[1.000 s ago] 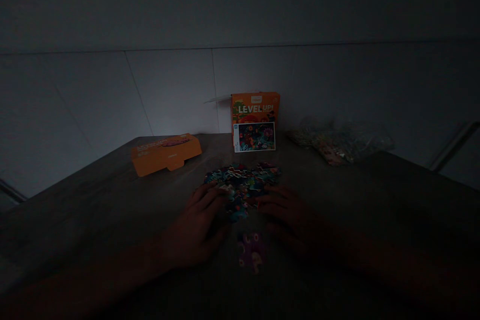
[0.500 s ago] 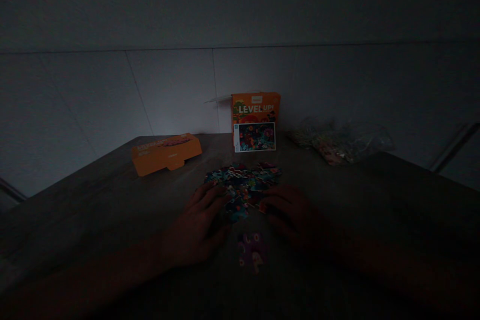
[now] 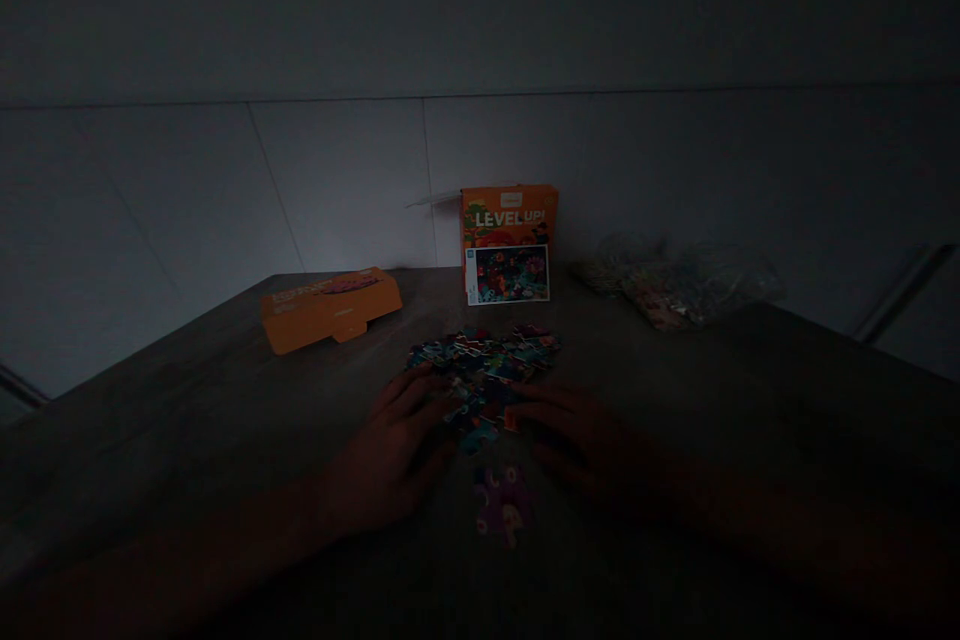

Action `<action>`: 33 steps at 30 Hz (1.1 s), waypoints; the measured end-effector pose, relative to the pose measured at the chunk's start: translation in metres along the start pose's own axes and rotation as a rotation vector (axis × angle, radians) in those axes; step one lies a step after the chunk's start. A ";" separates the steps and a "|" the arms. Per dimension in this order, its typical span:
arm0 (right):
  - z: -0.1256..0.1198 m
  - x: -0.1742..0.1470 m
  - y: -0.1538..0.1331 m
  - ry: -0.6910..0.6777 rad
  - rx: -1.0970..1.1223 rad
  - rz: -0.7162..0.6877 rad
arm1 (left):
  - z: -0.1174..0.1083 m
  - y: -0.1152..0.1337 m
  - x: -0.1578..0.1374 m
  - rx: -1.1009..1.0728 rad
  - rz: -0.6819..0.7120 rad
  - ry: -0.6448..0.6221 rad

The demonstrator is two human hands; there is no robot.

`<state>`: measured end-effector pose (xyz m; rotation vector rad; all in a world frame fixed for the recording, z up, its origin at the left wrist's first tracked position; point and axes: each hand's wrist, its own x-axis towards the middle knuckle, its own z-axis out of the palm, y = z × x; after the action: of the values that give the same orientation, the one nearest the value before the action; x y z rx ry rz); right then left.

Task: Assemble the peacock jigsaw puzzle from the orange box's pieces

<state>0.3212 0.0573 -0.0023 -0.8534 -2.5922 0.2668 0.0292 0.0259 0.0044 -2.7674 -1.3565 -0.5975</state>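
A heap of dark, multicoloured jigsaw puzzle pieces (image 3: 484,360) lies mid-table, reaching down between my hands. My left hand (image 3: 401,445) rests at the heap's left side, fingers spread, the tips at its edge. From the right, my right hand (image 3: 574,430) reaches in with fingers stretched out, the tips touching pieces beside a small orange piece (image 3: 511,419). Nearer to me lies a purple joined puzzle section (image 3: 504,505) with pale shapes on it, apart from both hands. The light is very dim, so finger detail is hard to see.
Against the wall stands an orange "LEVEL UP!" box (image 3: 510,210), with a picture card (image 3: 508,275) leaning on it. An orange cardboard flap (image 3: 334,308) lies left. Clear plastic bags (image 3: 675,285) with contents sit at the back right of the grey table (image 3: 187,420).
My right hand's fingers have moved a little left, farther into the pieces. Some pieces between my hands have shifted. The left hand has barely moved.
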 end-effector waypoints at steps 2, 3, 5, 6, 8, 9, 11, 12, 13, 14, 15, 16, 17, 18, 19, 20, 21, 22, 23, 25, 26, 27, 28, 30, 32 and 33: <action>0.000 0.000 0.000 0.020 0.002 0.003 | -0.002 0.001 0.000 -0.003 0.034 0.005; 0.000 0.000 -0.001 0.040 0.003 0.008 | -0.004 0.002 -0.001 -0.002 0.063 -0.005; 0.001 0.002 -0.001 0.087 0.000 0.013 | -0.007 0.004 -0.001 0.009 0.132 -0.047; 0.001 0.002 -0.001 0.106 -0.004 0.004 | -0.009 0.005 -0.001 0.014 0.160 -0.075; 0.001 0.003 -0.001 0.118 -0.015 -0.039 | -0.011 0.007 -0.001 0.016 0.183 -0.116; 0.001 0.003 -0.001 0.116 -0.019 -0.062 | -0.012 0.008 0.000 0.011 0.178 -0.123; 0.000 0.004 -0.002 0.100 -0.022 -0.094 | -0.011 0.008 0.001 -0.001 0.155 -0.115; 0.000 0.004 -0.002 0.092 -0.022 -0.101 | -0.011 0.008 0.001 -0.005 0.141 -0.103; 0.000 0.004 -0.002 0.087 -0.020 -0.106 | -0.010 0.008 0.002 -0.006 0.127 -0.088; 0.000 0.004 -0.002 0.085 -0.018 -0.105 | -0.010 0.008 0.002 -0.003 0.113 -0.076; 0.000 0.004 -0.001 0.085 -0.017 -0.101 | -0.009 0.008 0.003 0.001 0.100 -0.068; 0.000 0.004 -0.001 0.087 -0.016 -0.099 | -0.009 0.008 0.003 0.005 0.091 -0.061; 0.000 0.004 -0.001 0.093 -0.014 -0.098 | -0.009 0.009 0.003 0.008 0.082 -0.056; 0.000 0.004 -0.002 0.099 -0.013 -0.103 | -0.010 0.009 0.004 0.009 0.078 -0.054; -0.001 0.005 -0.002 0.102 -0.011 -0.118 | -0.010 0.009 0.003 0.009 0.076 -0.055; -0.002 0.005 -0.003 0.100 -0.006 -0.139 | -0.010 0.009 0.003 0.010 0.073 -0.057; -0.002 0.005 -0.004 0.093 0.003 -0.161 | -0.009 0.009 0.003 0.012 0.071 -0.057; -0.003 0.005 -0.005 0.084 0.013 -0.177 | -0.009 0.008 0.002 0.016 0.069 -0.052; -0.004 0.006 -0.006 0.071 0.026 -0.186 | -0.009 0.008 0.002 0.018 0.069 -0.047; -0.005 0.006 -0.007 0.050 0.056 -0.185 | -0.008 0.007 0.001 0.010 0.079 -0.028; -0.005 0.007 -0.007 0.041 0.068 -0.183 | -0.008 0.007 0.000 -0.003 0.095 -0.016; -0.005 0.007 -0.006 0.027 0.073 -0.184 | -0.009 0.007 0.000 -0.017 0.117 -0.007; -0.005 0.008 -0.006 0.009 0.072 -0.190 | -0.009 0.007 0.000 -0.031 0.142 -0.007; -0.005 0.008 -0.004 -0.029 0.053 -0.217 | -0.010 0.008 0.001 -0.051 0.194 -0.018; -0.005 0.008 -0.003 -0.039 0.038 -0.235 | -0.011 0.008 0.002 -0.060 0.216 -0.047; -0.005 0.008 -0.003 -0.029 0.041 -0.239 | -0.011 0.008 0.002 -0.060 0.212 -0.056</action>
<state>0.3154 0.0597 0.0055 -0.5225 -2.6736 0.2638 0.0330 0.0207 0.0171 -2.9443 -1.0495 -0.5624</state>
